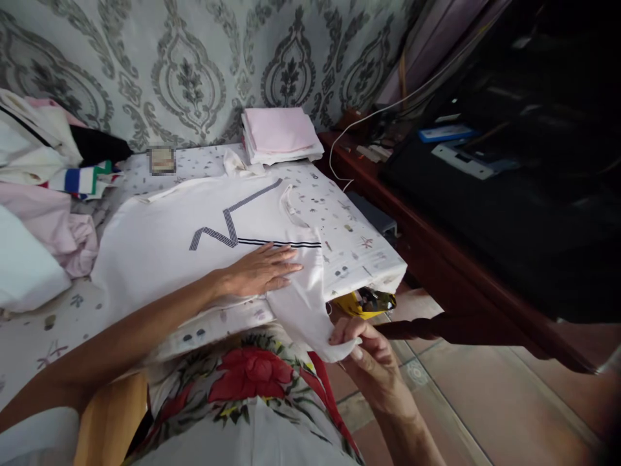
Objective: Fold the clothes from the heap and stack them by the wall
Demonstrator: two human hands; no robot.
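Note:
A white T-shirt [160, 239] with a zigzag of dark striped tape and two black lines lies spread on the table. Its neckline points right, toward the table's end. My left hand [264, 270] rests flat on the shirt near the black lines, fingers stretched out. Off the table's front edge, my right hand [371, 362] pinches the hem of the sleeve between thumb and fingers. Cloth hangs over the edge between the two hands.
Folded pink and white clothes [281, 133] are stacked at the back. Rumpled garments [43, 226] pile up on the left. A dark wooden table [436, 259] with a white cable [359, 120] stands at right. Below the edge is a yellow bag [356, 304].

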